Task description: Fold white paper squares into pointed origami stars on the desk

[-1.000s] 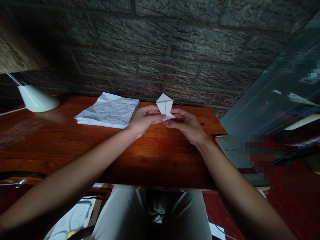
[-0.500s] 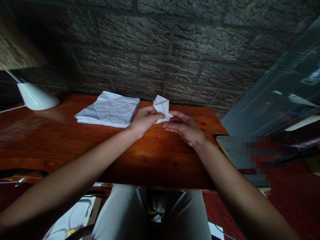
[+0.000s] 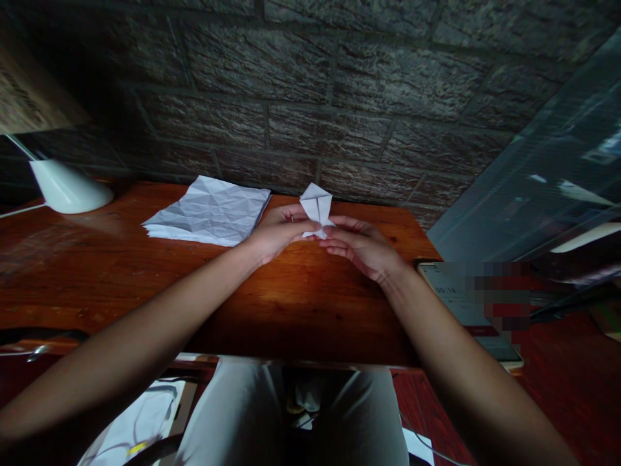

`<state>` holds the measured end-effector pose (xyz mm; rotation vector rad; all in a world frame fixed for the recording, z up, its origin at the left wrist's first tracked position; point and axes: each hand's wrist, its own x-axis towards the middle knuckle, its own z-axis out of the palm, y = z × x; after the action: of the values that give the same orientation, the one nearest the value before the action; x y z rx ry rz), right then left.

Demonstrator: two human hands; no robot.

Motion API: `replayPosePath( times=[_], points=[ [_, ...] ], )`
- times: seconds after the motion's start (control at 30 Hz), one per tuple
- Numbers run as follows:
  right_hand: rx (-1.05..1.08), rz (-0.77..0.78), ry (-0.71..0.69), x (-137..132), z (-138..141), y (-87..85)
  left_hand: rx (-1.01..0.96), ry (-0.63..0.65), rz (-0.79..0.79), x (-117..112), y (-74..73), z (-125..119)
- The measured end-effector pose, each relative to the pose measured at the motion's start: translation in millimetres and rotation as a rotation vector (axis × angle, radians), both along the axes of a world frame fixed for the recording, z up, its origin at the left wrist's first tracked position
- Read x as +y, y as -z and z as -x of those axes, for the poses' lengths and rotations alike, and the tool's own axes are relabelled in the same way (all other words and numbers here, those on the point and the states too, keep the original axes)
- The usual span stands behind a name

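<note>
A small folded white paper piece (image 3: 316,206) stands up between my two hands near the back of the wooden desk (image 3: 301,304). My left hand (image 3: 277,232) pinches its lower left edge, fingers curled. My right hand (image 3: 361,247) pinches its base from the right, fingers closed together. A stack of creased white paper sheets (image 3: 208,211) lies flat on the desk just left of my left hand.
A white lamp base (image 3: 68,188) stands at the desk's back left. A brick wall (image 3: 310,97) rises right behind the desk. A tablet-like device (image 3: 466,304) lies at the right edge. Papers and cables lie on the floor by my knees.
The folded paper tipped left, then stood nearly upright again. Both hands stayed in place, shifting their pinch slightly at its base.
</note>
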<state>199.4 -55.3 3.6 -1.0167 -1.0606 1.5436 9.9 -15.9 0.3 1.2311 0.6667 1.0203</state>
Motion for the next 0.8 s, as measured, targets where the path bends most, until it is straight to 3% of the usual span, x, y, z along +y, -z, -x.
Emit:
replayPosePath(
  times=[0.17,0.8],
  points=[
    [-0.017,-0.048,0.040,0.1,-0.2,-1.7,0.004,0.138,-0.147,4.7,-0.4,3.1],
    [-0.050,-0.118,-0.002,0.4,-1.9,1.5,0.258,0.010,-0.395,6.2,1.5,8.2]
  ],
)
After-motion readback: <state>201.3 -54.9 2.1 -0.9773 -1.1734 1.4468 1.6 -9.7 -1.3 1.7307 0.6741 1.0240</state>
